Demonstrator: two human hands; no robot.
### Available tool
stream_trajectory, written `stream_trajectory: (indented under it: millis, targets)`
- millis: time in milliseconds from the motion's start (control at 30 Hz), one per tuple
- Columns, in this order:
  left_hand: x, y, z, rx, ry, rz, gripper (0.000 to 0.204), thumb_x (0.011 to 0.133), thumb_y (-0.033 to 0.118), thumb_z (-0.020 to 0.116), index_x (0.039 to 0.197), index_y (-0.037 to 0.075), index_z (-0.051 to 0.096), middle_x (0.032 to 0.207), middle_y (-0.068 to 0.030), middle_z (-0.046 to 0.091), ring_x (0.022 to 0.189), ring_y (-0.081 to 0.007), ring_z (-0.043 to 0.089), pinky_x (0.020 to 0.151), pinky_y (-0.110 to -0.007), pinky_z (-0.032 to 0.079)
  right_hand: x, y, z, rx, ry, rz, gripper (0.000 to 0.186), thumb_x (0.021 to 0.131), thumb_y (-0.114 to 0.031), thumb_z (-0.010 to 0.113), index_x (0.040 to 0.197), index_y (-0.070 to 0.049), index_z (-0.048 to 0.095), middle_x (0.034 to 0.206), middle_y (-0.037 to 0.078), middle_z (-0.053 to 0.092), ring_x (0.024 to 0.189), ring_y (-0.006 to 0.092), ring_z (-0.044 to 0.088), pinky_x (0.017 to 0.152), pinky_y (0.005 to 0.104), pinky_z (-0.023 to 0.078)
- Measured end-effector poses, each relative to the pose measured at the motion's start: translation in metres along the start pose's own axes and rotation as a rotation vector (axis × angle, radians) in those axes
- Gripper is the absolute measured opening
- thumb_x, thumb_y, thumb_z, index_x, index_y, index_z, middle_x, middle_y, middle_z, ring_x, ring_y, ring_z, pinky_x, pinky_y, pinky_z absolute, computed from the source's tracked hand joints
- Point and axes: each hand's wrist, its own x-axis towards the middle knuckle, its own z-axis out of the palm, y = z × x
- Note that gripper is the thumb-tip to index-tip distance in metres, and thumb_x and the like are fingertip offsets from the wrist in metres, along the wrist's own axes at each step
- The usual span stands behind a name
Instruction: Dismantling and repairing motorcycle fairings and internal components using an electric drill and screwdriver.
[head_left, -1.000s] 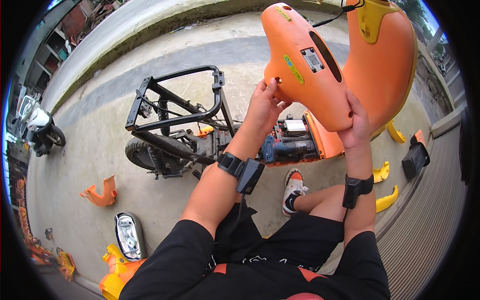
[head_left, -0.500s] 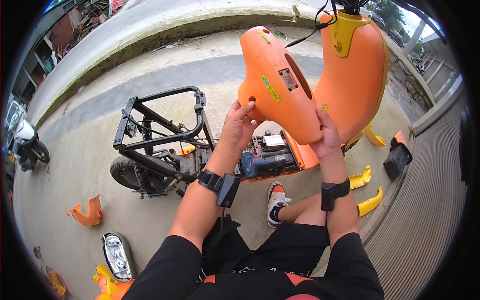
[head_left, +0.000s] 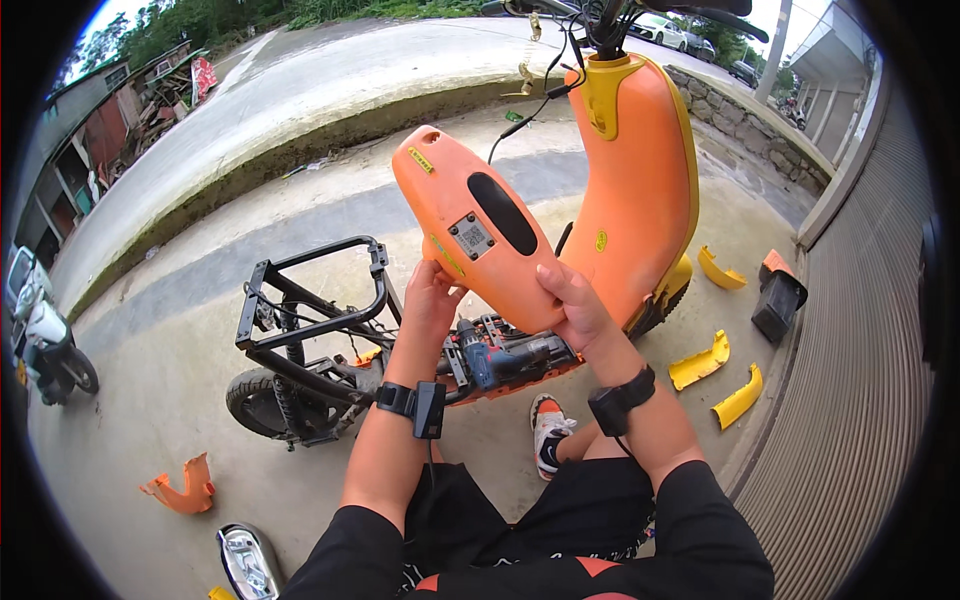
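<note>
An orange plastic handlebar cover (head_left: pixel 480 235), with a dark oval opening and a small metal plate, is held up over the scooter. My left hand (head_left: pixel 432 303) grips its left lower edge, while my right hand (head_left: pixel 580 308) clasps the near right end with the thumb on top. Below the cover, a blue and black cordless drill (head_left: pixel 490 362) lies on the opened floor section of the scooter. Beyond my right hand rises the scooter's orange front shield (head_left: pixel 640 190). Bare handlebars (head_left: pixel 610 30) with loose cables top it.
Left stands the black seat frame (head_left: pixel 315 290) above the rear wheel (head_left: pixel 265 405). Yellow trim pieces (head_left: pixel 700 360) and a black box (head_left: pixel 778 305) lie right, near the ribbed shutter (head_left: pixel 830 400). An orange panel (head_left: pixel 185 488) and a seat (head_left: pixel 248 562) rest on the ground at lower left.
The cover has come down and left in the picture, and its oval opening now faces me more. Both hands have moved with it, still gripping. The whole view has also shifted.
</note>
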Motion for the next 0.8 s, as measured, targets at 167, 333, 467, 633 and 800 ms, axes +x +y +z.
stream_trajectory:
  millis: [167, 333, 467, 633, 800]
  targets:
    - [-0.031, 0.011, 0.013, 0.404, 0.142, -0.111, 0.046, 0.103, 0.041, 0.040, 0.139, 0.013, 0.047, 0.125, -0.0080, 0.055, 0.112, -0.0261, 0.056, 0.100, -0.050, 0.044, -0.007, -0.006, 0.026, -0.236, 0.080, -0.122, 0.049, 0.095, -0.026, 0.068, 0.129, 0.006, 0.053, 0.115, 0.010, 0.065, 0.100, 0.0138, 0.064, 0.088, 0.0292, 0.053]
    - [-0.064, 0.024, 0.016, 0.067, -0.172, -0.075, 0.064, 0.103, 0.056, 0.031, 0.150, 0.012, 0.032, 0.143, -0.0160, 0.045, 0.128, -0.0341, 0.049, 0.105, -0.058, 0.041, -0.030, 0.005, 0.062, -0.551, 0.201, -0.148, 0.039, 0.094, -0.018, 0.065, 0.122, 0.007, 0.059, 0.102, 0.011, 0.068, 0.089, 0.0133, 0.065, 0.077, 0.0286, 0.053]
    - [-0.077, 0.016, 0.015, 0.071, -0.183, -0.114, 0.068, 0.102, 0.058, 0.033, 0.150, 0.010, 0.032, 0.148, -0.0168, 0.042, 0.132, -0.0364, 0.047, 0.105, -0.059, 0.042, -0.038, 0.030, 0.074, -1.018, 0.319, -0.364, 0.035, 0.092, -0.021, 0.059, 0.115, 0.007, 0.059, 0.087, 0.025, 0.068, 0.084, 0.0376, 0.068, 0.075, 0.0446, 0.052]
    - [-0.084, 0.002, 0.006, 0.352, -0.035, -0.203, 0.068, 0.103, 0.048, 0.041, 0.151, 0.003, 0.024, 0.141, -0.0242, 0.048, 0.122, -0.0361, 0.057, 0.099, -0.050, 0.049, -0.024, 0.056, 0.054, -1.247, 0.463, -0.231, 0.042, 0.094, -0.024, 0.057, 0.123, 0.005, 0.052, 0.084, 0.026, 0.067, 0.084, 0.0428, 0.067, 0.074, 0.0511, 0.052]
    - [-0.076, -0.016, -0.006, 0.470, 0.025, -0.327, 0.064, 0.101, 0.038, 0.050, 0.150, 0.002, 0.030, 0.135, -0.0221, 0.056, 0.119, -0.0324, 0.060, 0.093, -0.042, 0.051, -0.007, 0.066, 0.006, -1.297, 0.598, -0.141, 0.042, 0.095, -0.023, 0.055, 0.123, 0.008, 0.051, 0.086, 0.027, 0.067, 0.084, 0.0426, 0.067, 0.075, 0.0514, 0.052]
